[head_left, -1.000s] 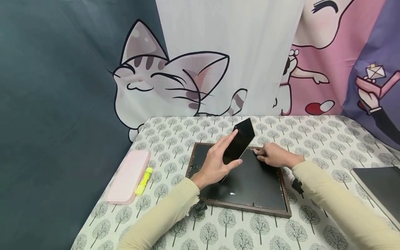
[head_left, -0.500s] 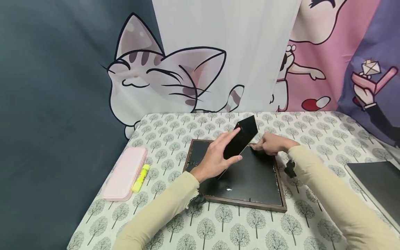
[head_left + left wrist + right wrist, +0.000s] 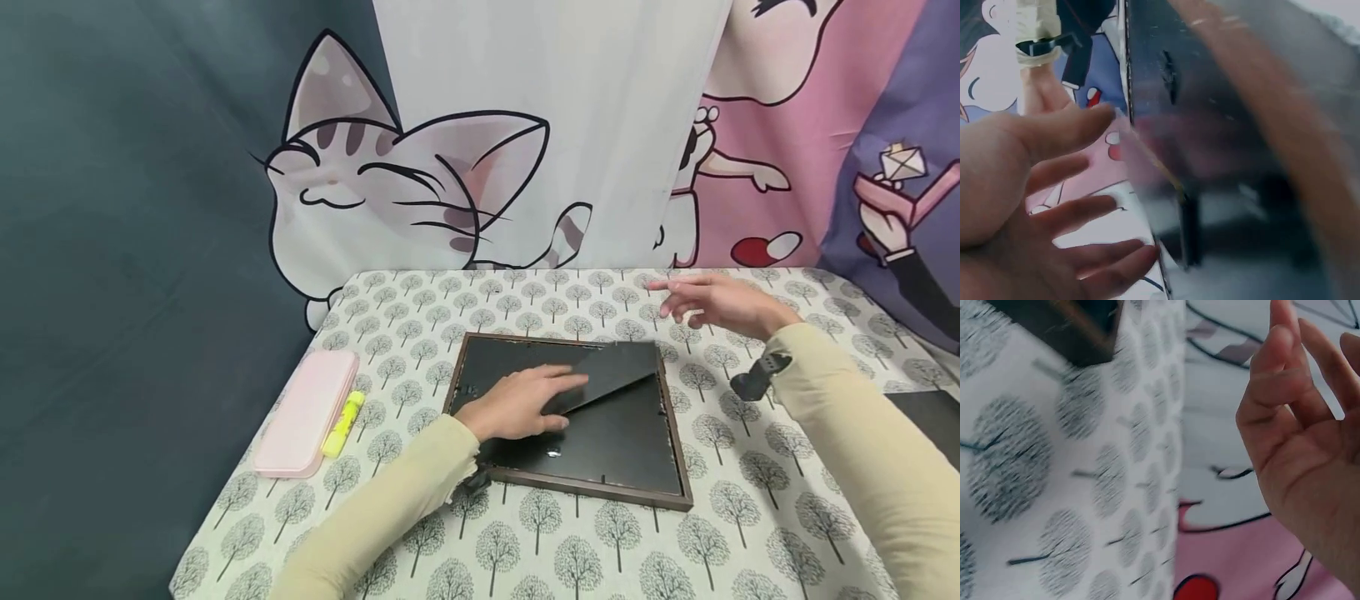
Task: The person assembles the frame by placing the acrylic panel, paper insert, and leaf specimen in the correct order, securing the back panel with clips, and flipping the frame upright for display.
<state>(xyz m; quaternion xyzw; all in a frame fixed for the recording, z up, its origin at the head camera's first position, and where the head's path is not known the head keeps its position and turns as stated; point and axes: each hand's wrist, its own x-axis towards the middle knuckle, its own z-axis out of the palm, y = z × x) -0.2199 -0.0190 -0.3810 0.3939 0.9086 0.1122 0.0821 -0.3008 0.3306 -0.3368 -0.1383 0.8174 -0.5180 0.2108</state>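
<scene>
A picture frame (image 3: pixel 585 490) with a dark brown wooden rim lies on the table, its black backing board (image 3: pixel 622 446) facing up. The black stand flap (image 3: pixel 611 365) slants low across the board toward the far right corner, blurred. My left hand (image 3: pixel 521 404) is over the frame, fingers spread, overlapping the flap's near end. In the left wrist view the left thumb and fingers (image 3: pixel 1054 134) are apart beside the board's edge. My right hand (image 3: pixel 716 302) hangs in the air beyond the frame's far right corner, fingers loose, holding nothing.
A pink case (image 3: pixel 307 412) lies on the left of the tree-print tablecloth (image 3: pixel 540 533), with a yellow stick (image 3: pixel 343 425) beside it. At the right edge lies a dark flat panel (image 3: pixel 928 421), partly behind my right sleeve. A cartoon curtain (image 3: pixel 465 200) hangs behind the table.
The flap has dropped from raised to nearly flat on the backing, out of my left hand's hold. My right hand has left the frame's far edge and moved up and right.
</scene>
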